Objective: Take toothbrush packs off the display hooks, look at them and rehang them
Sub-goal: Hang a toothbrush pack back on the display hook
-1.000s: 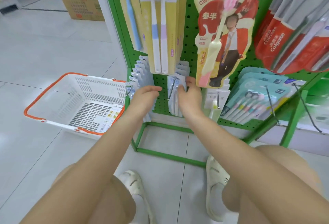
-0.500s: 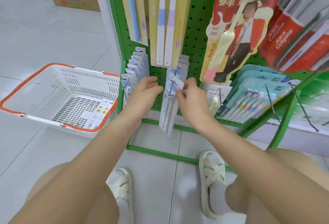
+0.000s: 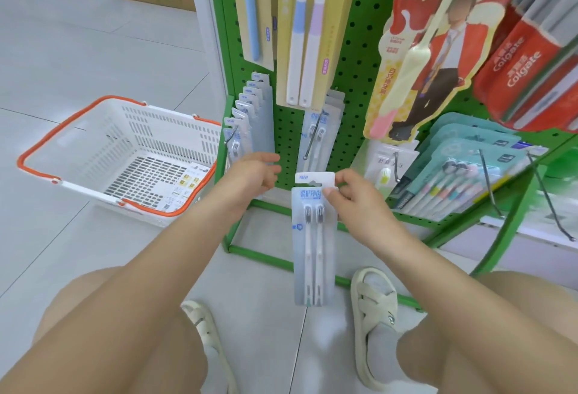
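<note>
A pale blue twin toothbrush pack [image 3: 313, 246] hangs free in front of the green pegboard rack [image 3: 353, 59], off its hook. My right hand [image 3: 353, 198] pinches its white top tab between thumb and fingers. The metal hook [image 3: 311, 140] it came from sticks out just above, with more of the same packs [image 3: 325, 115] behind it. My left hand [image 3: 251, 176] hovers to the left of the pack, fingers loosely bent, holding nothing. A second row of the same packs [image 3: 250, 106] hangs on the hook at the left.
A white shopping basket [image 3: 47, 171] with orange handles sits on the tiled floor at left. Long yellow toothbrush packs [image 3: 308, 27], a red figure-shaped pack [image 3: 428, 49], Colgate packs [image 3: 525, 59] and teal multi-packs [image 3: 463, 168] hang around. Bare hooks [image 3: 550, 203] jut out at right.
My right hand has drawn the twin pack off the middle hook and down toward me. My left hand has let go of the rack and drifted lower. The view has tilted down.
</note>
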The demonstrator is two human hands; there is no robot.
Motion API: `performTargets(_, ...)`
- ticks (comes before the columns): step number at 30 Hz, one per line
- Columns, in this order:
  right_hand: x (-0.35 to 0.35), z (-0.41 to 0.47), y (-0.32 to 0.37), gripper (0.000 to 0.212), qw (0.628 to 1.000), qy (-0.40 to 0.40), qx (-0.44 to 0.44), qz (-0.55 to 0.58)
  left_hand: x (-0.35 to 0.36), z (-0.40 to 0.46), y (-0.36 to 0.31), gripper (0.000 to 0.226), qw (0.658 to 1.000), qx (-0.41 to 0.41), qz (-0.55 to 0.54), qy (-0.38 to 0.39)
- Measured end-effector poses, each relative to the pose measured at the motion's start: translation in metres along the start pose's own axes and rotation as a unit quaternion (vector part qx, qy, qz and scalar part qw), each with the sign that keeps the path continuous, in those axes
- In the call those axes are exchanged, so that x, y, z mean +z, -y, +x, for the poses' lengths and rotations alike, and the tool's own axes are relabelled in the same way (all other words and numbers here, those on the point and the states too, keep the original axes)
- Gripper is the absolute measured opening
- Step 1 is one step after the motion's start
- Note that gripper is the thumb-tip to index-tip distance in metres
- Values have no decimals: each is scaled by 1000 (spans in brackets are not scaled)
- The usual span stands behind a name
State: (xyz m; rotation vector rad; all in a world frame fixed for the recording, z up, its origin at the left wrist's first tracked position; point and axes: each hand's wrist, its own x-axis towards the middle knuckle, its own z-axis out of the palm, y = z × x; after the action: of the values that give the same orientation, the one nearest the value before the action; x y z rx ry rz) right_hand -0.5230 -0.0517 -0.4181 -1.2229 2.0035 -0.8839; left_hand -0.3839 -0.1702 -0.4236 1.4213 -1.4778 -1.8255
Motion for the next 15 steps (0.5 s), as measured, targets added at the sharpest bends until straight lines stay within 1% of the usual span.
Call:
performTargets(2, 4, 10, -1, 13, 992, 22, 63, 104, 0, -5, 10, 56, 997, -49, -46, 47)
performTargets(4, 7, 17, -2, 12, 972, 45, 122, 196, 2, -12, 18, 59, 988, -74, -82, 105)
performTargets(7, 13, 23, -9, 12, 941, 57, 173, 287, 4, -19, 30, 52, 985, -68, -32, 156)
performTargets(9, 20, 27, -9, 12, 926, 55, 192, 321, 2, -20, 37, 41, 985, -52, 3, 162)
performTargets(11, 29, 30, -7, 15, 917, 55, 205, 338, -2, -21, 43, 29, 986, -34, 16, 161)
performTargets(13, 37, 32, -4, 21, 911, 57, 216, 346, -7, -20, 47, 28, 989, -22, 7, 149)
performTargets(15, 42, 32, -3, 22, 904, 72, 224, 357, -11, -18, 47, 28, 991, -18, -4, 136)
